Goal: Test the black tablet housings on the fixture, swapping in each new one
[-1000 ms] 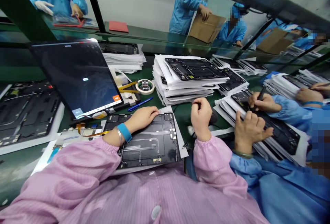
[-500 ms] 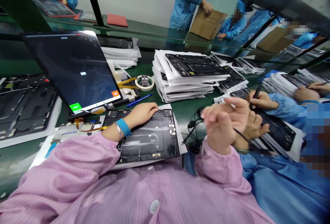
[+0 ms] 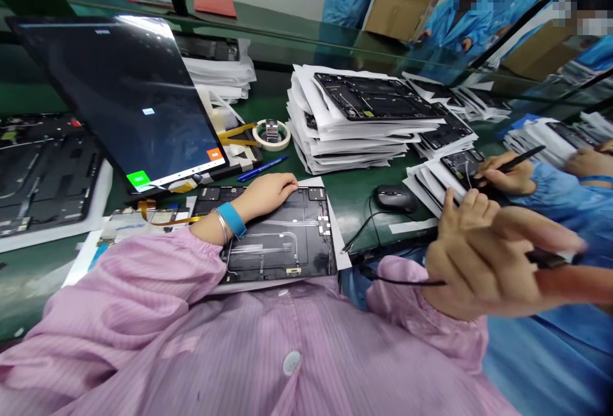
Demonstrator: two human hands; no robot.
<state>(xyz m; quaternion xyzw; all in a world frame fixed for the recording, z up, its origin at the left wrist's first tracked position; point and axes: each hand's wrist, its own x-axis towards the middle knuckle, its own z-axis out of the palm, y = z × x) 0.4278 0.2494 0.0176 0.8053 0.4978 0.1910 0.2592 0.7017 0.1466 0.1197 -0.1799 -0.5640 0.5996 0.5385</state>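
Centrally, your left hand [image 3: 268,194] lies flat and open, palm down, on the upper edge of the dark tablet back panel [image 3: 280,244], which rests on a white sheet on the green table [image 3: 354,196] just in front of you. Your right hand [image 3: 474,269] is raised at the right, fingers closed around a slim dark tool [image 3: 546,258] with a thin black cable [image 3: 402,281] trailing from it toward the table edge. The panel looks thin, stiff and light, yet fragile: exposed wires and small components run across its face, so it is best held by its bare outer edges, never by the cabling. A propped screen [image 3: 119,97] stands behind at the left, with a blue pen [image 3: 261,168] and a tape roll [image 3: 271,134] near it. A mouse [image 3: 395,198] sits between you and the stacked panels [image 3: 364,116]. At far right, a co-worker's hand [image 3: 507,173] holds a stylus.
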